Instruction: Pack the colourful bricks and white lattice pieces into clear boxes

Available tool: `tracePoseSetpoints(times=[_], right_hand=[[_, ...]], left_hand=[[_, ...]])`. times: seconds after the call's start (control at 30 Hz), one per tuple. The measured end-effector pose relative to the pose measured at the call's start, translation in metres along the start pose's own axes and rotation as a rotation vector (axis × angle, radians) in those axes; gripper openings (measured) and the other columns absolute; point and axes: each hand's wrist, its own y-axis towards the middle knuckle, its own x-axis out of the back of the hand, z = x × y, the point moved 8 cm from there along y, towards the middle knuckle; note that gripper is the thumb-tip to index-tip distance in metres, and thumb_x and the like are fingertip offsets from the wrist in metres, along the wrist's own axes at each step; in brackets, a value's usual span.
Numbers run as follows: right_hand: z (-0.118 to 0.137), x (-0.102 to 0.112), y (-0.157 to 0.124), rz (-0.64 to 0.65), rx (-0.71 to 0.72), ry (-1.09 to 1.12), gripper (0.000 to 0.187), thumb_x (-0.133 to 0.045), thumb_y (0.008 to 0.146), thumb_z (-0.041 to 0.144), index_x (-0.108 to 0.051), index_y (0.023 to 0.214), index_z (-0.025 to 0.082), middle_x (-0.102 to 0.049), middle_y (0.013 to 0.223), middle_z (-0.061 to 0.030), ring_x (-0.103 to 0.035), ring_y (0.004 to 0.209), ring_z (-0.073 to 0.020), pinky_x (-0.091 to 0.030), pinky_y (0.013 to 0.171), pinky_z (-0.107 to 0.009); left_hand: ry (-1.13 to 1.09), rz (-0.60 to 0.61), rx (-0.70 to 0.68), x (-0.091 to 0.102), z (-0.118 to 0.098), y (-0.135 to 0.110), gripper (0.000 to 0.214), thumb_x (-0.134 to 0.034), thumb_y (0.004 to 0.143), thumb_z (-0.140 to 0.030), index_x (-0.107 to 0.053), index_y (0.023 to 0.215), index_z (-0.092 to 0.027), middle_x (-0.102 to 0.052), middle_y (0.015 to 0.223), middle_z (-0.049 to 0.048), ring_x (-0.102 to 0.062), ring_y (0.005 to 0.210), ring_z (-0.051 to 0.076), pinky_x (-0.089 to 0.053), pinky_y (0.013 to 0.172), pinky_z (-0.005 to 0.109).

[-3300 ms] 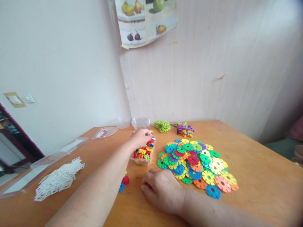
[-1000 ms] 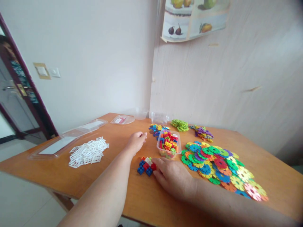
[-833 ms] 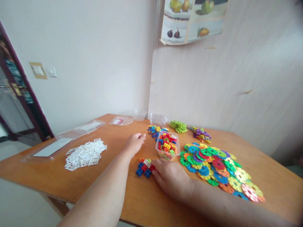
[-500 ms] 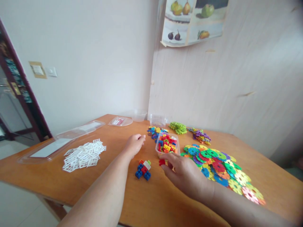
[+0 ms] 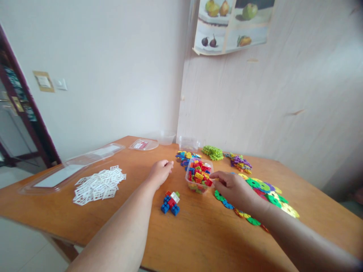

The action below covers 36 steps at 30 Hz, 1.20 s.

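My right hand point(image 5: 231, 189) is at the right rim of a clear plastic tub point(image 5: 196, 187) of toy building bricks. Its thumb and forefinger pinch a red brick point(image 5: 208, 182) over the tub's front right corner. My left hand point(image 5: 160, 173) hovers left of the tub, fingers curled and closed; whatever they may hold is hidden. Between my forearms, a small cluster of joined bricks point(image 5: 171, 203) in blue, red, white, orange and green rests on the table.
White lattice pieces point(image 5: 99, 184) lie in a heap on the left, by clear lids point(image 5: 59, 176). Colourful notched discs point(image 5: 255, 184) spread out under my right forearm. Behind the tub are blue and yellow discs point(image 5: 185, 155), green pieces point(image 5: 212, 152), purple pieces point(image 5: 240, 161) and clear containers point(image 5: 188, 143).
My right hand has moved right and away from me with the red brick, from in front of the tub to its right rim. My left hand stays almost still.
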Motion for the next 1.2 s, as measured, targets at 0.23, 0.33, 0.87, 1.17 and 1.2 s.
tracePoseSetpoints(times=[0.23,0.33,0.87,1.17,1.2], right_hand=[[0.002,-0.005,0.005,0.010,0.008,0.026,0.032,-0.049,0.087,0.035,-0.072,0.104,0.021,-0.067,0.067,0.0005,-0.055,0.054,-0.0129,-0.034,0.052,-0.024],[-0.002,-0.011,0.008,0.041,-0.017,0.066,0.028,-0.050,0.086,0.036,-0.072,0.098,0.022,-0.063,0.061,0.0028,-0.050,0.049,-0.0114,-0.029,0.048,-0.023],[-0.011,0.006,0.045,-0.181,0.017,0.024,0.029,-0.049,0.087,0.030,-0.073,0.101,0.022,-0.072,0.080,-0.0012,-0.063,0.072,-0.0162,-0.040,0.063,-0.024],[-0.013,-0.001,0.057,-0.186,0.012,-0.060,0.025,-0.051,0.085,0.027,-0.074,0.096,0.025,-0.074,0.087,-0.0014,-0.066,0.079,-0.0181,-0.043,0.067,-0.025],[-0.012,-0.002,0.059,-0.186,0.021,-0.066,0.025,-0.050,0.085,0.026,-0.074,0.096,0.024,-0.074,0.088,-0.0017,-0.066,0.081,-0.0182,-0.043,0.068,-0.025]], left_hand=[[-0.009,0.000,-0.002,-0.001,0.002,0.001,0.042,-0.051,0.082,-0.058,-0.065,0.071,-0.020,-0.070,0.067,0.0046,-0.062,0.064,0.019,-0.041,0.060,0.029],[-0.015,0.000,0.007,-0.001,0.003,0.001,0.041,-0.052,0.082,-0.058,-0.065,0.071,-0.020,-0.070,0.066,0.0046,-0.064,0.065,0.020,-0.041,0.060,0.029],[-0.020,0.012,-0.002,-0.003,0.008,0.004,0.044,-0.051,0.083,-0.060,-0.066,0.074,-0.020,-0.069,0.068,0.0043,-0.063,0.066,0.020,-0.040,0.059,0.028],[0.011,0.021,0.009,-0.004,0.005,0.002,0.042,-0.049,0.085,-0.056,-0.064,0.073,-0.019,-0.067,0.065,0.0023,-0.060,0.062,0.017,-0.038,0.056,0.026],[0.012,0.019,0.012,-0.003,0.005,0.002,0.042,-0.049,0.085,-0.056,-0.064,0.073,-0.019,-0.067,0.065,0.0023,-0.060,0.063,0.017,-0.038,0.056,0.026]])
